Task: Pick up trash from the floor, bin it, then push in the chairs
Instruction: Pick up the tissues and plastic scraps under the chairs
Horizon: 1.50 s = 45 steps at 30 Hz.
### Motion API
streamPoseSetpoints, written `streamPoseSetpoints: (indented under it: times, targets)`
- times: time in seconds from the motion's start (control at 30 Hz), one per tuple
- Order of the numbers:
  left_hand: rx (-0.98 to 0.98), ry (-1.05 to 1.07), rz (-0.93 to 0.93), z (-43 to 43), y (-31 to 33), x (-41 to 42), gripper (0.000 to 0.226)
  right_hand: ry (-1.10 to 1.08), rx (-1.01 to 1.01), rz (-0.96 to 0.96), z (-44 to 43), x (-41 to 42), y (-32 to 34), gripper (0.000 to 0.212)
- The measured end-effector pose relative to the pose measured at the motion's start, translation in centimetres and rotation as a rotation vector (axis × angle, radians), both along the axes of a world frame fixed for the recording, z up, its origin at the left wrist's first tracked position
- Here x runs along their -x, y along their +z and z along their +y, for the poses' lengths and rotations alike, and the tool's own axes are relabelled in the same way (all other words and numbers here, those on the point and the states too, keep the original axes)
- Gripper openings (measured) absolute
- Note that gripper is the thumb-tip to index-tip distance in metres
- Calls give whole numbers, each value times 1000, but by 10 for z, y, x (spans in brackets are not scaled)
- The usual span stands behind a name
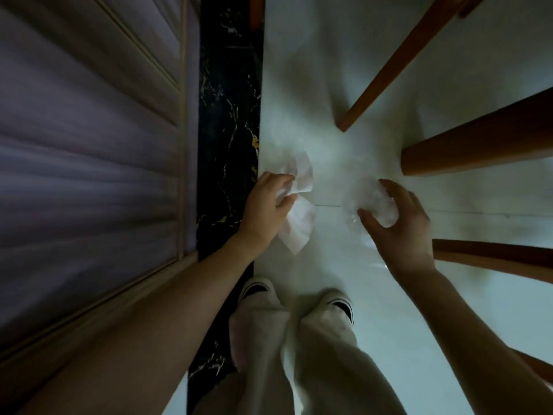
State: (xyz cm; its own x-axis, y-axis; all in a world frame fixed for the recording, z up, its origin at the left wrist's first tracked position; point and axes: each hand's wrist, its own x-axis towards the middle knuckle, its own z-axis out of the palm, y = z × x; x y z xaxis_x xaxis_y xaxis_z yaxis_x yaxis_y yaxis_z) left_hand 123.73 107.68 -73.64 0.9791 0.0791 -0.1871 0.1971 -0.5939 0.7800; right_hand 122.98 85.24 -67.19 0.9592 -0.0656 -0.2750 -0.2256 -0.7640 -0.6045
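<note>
I look straight down at a pale tiled floor (329,85). My left hand (266,205) grips a crumpled white tissue (299,223), which sticks out above and below my fingers, low over the floor. My right hand (401,223) curls its thumb and fingers round a crumpled clear plastic wrapper (377,205) low over the floor, just right of the tissue. The image is blurred, so I cannot tell whether the wrapper touches the floor.
Wooden chair and table legs (478,145) slant in from the right, close to my right hand. A black marble strip (227,115) and a panelled wall (89,145) run along the left. My two feet (299,298) stand just below the hands.
</note>
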Motion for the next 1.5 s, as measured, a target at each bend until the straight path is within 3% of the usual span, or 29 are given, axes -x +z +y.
streamPoseSetpoints:
  times: [0.2, 0.4, 0.53, 0.77, 0.93, 1.13, 1.5]
  targets:
    - [48, 67, -28, 10, 227, 15, 31, -24, -53, 14, 24, 22, 199, 57]
    - [88, 140, -147, 21, 445, 5, 27, 77, -34, -130, 50, 30, 408, 57]
    - [135, 272, -212, 18, 561, 5, 25, -45, -87, -242, 58, 26, 524, 57]
    - [120, 225, -360, 18, 712, 32, 33, -19, -126, -395, 53, 33, 662, 54]
    - [81, 105, -457, 19, 776, 60, 36, 3, -146, -438, 38, 56, 712, 56]
    - [43, 99, -460, 6, 780, 109, 36, 71, -153, -417, 18, 80, 721, 57]
    - [-15, 553, -440, -60, 784, 189, 34, 482, -239, -390, -27, 88, 728, 53]
